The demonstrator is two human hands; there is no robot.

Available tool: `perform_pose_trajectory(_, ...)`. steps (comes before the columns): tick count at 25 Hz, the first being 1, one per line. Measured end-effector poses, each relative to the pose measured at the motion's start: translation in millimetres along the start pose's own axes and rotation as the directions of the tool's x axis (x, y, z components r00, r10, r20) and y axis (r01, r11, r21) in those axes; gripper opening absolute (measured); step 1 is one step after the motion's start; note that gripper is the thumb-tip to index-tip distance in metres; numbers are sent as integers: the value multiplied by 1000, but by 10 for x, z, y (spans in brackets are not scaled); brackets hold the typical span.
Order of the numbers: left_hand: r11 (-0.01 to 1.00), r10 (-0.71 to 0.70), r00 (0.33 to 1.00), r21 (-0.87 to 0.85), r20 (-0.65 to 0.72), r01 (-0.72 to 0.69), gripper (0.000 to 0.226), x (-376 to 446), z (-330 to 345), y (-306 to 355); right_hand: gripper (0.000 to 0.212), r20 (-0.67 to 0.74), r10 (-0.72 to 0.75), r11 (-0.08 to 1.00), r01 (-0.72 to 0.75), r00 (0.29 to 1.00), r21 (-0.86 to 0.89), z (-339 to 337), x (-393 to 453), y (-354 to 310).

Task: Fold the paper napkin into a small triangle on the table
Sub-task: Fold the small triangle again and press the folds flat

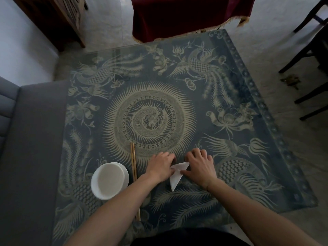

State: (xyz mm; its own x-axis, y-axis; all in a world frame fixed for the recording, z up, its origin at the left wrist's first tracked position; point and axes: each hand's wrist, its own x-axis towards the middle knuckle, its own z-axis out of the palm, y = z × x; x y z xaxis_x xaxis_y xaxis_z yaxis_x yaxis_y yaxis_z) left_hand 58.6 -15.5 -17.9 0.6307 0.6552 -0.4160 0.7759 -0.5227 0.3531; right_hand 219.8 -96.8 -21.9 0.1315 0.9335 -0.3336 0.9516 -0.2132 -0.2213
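Observation:
A white paper napkin (176, 176), folded into a narrow pointed shape, lies on the glass-topped table (230, 174) near its front edge. My left hand (160, 166) lies over the napkin's left part, fingers bent down onto it. My right hand (199, 166) covers the right part, its thumb pressing the paper's fold. One pointed tip of the napkin sticks out toward me between the two wrists; another corner shows between the hands. The rest of the paper is hidden under the hands.
A white bowl (109, 181) stands left of my left arm, with a pair of wooden chopsticks (134, 171) lying beside it. A grey sofa (32, 139) borders the table's left side. A dark red cloth (186, 16) hangs beyond the far edge, and dark chair legs (308, 55) stand at right.

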Motion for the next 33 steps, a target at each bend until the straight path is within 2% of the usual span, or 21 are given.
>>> perform_pose_trajectory(7,1000,-8,999,14,50,7,17,31,-36,27,36,100,-61,995,52,993,84,-29,93,-55)
perform_pose_trajectory(12,1000,-2,999,-13,52,3,17,19,-54,8,24,116,-81,992,68,990,107,-58,168,-36)
perform_pose_trajectory(19,998,49,998,53,-48,-46,22,-72,-17,22,17,66,-121,988,114,990,100,-129,247,-63)
perform_pose_trajectory(23,999,41,988,8,-147,-40,13,-108,2,11,22,45,-179,980,175,983,95,-120,215,-44)
perform_pose_trajectory(28,990,-58,990,-132,-126,41,7,-128,32,-28,30,25,-43,954,33,999,298,-62,84,-32)
perform_pose_trajectory(33,994,-8,989,-109,-146,-8,8,-171,36,-72,23,27,9,953,-16,1000,301,26,22,-48)
